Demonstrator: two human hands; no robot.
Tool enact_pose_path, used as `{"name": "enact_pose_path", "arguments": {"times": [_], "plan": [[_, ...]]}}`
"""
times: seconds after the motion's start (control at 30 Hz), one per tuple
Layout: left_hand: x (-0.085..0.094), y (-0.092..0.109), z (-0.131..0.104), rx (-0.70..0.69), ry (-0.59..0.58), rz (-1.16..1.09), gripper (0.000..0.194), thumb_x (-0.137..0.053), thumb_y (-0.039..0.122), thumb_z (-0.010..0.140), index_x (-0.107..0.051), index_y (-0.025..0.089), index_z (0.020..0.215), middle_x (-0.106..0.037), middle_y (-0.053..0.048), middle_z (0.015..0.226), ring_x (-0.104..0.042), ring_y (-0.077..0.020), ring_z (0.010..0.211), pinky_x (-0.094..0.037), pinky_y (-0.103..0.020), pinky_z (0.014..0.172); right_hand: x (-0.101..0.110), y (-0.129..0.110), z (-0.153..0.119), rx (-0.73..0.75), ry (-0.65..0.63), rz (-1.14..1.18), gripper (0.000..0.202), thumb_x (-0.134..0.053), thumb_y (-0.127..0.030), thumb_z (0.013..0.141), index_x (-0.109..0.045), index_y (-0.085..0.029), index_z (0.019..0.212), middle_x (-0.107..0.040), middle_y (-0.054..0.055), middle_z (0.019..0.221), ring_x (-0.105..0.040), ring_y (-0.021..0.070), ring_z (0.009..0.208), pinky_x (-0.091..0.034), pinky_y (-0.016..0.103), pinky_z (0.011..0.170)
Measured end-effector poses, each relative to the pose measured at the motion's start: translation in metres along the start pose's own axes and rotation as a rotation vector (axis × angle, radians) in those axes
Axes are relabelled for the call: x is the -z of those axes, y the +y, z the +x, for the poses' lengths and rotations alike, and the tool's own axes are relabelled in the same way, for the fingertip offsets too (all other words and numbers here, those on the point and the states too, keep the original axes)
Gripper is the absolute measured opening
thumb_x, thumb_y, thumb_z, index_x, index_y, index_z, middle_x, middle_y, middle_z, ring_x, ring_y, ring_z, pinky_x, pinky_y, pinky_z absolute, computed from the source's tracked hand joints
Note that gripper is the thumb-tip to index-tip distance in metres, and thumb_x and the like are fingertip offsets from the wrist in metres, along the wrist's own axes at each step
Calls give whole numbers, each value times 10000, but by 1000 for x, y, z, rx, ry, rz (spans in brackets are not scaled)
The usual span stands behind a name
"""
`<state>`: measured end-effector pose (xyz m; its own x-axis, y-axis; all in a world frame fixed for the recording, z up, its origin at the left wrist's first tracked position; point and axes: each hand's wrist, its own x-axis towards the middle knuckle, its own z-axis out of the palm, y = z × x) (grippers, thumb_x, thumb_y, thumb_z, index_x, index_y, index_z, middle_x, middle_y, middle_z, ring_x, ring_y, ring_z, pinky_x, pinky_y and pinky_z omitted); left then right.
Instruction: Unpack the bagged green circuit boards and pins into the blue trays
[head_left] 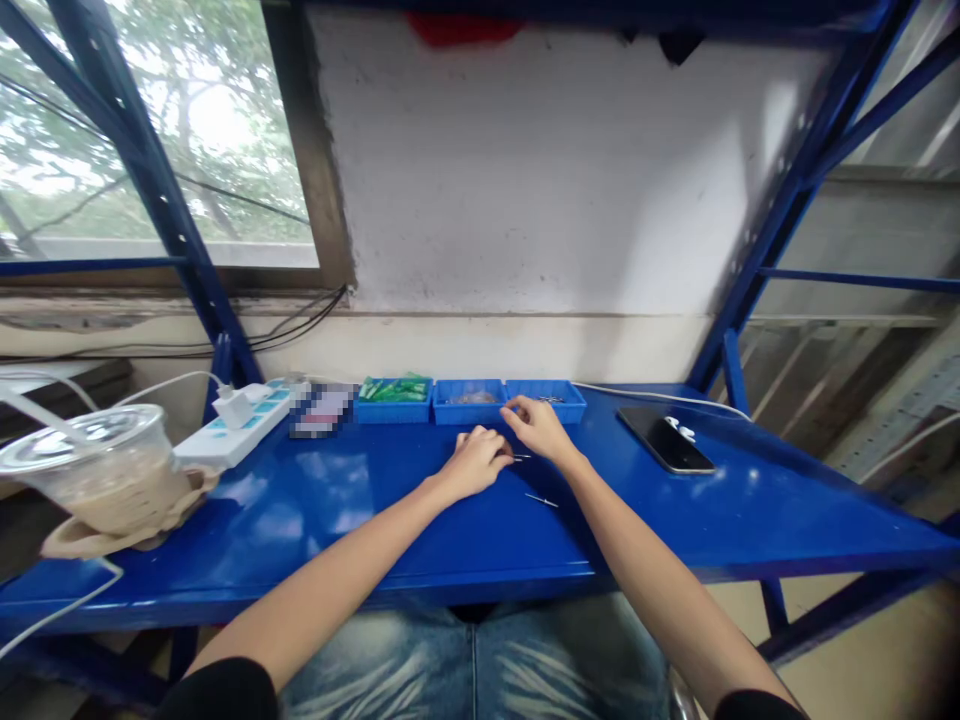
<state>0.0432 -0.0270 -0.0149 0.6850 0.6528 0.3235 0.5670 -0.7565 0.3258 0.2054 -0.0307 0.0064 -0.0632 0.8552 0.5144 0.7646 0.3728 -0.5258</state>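
Observation:
My left hand (476,463) rests low over the blue table (300,530), fingers curled together around a thin metal piece (521,457) whose end sticks out to the right. My right hand (534,425) is raised just in front of the bins, thumb and fingertips pinched together; anything between them is too small to make out. A second thin metal piece (541,499) lies on the table below my hands. Behind them stand three blue bins: one with green packets (396,389), a middle bin (469,415) with small clear items, and a right bin (566,410) with small metal parts.
On the right lie a black phone (660,440) and white earbuds (680,430). A power strip (236,425) with a plugged-in charger and a lidded drink cup (112,470) stand at the left. A white cable (660,397) runs along the back right.

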Motion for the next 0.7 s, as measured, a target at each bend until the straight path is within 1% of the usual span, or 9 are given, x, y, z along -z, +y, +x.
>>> {"name": "enact_pose_path", "arguments": {"times": [0.13,0.23,0.37,0.57,0.63,0.7], "plan": [[12,-26,-2,159,87,-96,179,-438,243,866,-607,201,829,-661,-15,851,-520,-186,840,-389,-309,770,-8,-5,-4,102,-145,73,176,-542,-346,805,-602,-191,865,-498,-52,537,-457,94,494,-315,207,507],[17,-36,0,200,159,-147,191,-460,276,859,-605,181,777,-661,-22,774,-530,-179,763,-393,-294,742,-11,-7,-5,159,-187,71,132,-555,-282,791,-594,-195,884,-482,-57,553,-445,89,510,-308,203,516],[16,-35,1,173,189,-178,210,-456,284,860,-597,180,744,-657,-14,746,-544,-170,741,-392,-282,748,-13,-6,-4,189,-180,27,74,-548,-228,790,-589,-198,843,-471,-54,562,-436,88,534,-295,201,531],[14,-33,1,155,225,-202,299,-398,321,887,-589,185,703,-644,-17,715,-548,-174,750,-392,-275,722,-13,-6,-4,195,-188,-8,70,-527,-247,817,-580,-202,827,-525,-35,603,-459,99,560,-293,205,541],[15,-34,1,149,262,-233,282,-406,338,885,-593,186,739,-637,-16,714,-549,-169,734,-397,-275,712,-13,-7,-4,173,-164,-21,113,-491,-263,845,-575,-197,808,-562,-15,638,-479,107,576,-298,210,550],[15,-36,0,135,310,-283,193,-457,321,860,-592,186,831,-628,-8,717,-551,-155,708,-407,-270,707,-12,-8,-3,135,-133,-34,174,-451,-279,871,-570,-190,782,-586,4,661,-500,116,589,-306,216,559]]}}
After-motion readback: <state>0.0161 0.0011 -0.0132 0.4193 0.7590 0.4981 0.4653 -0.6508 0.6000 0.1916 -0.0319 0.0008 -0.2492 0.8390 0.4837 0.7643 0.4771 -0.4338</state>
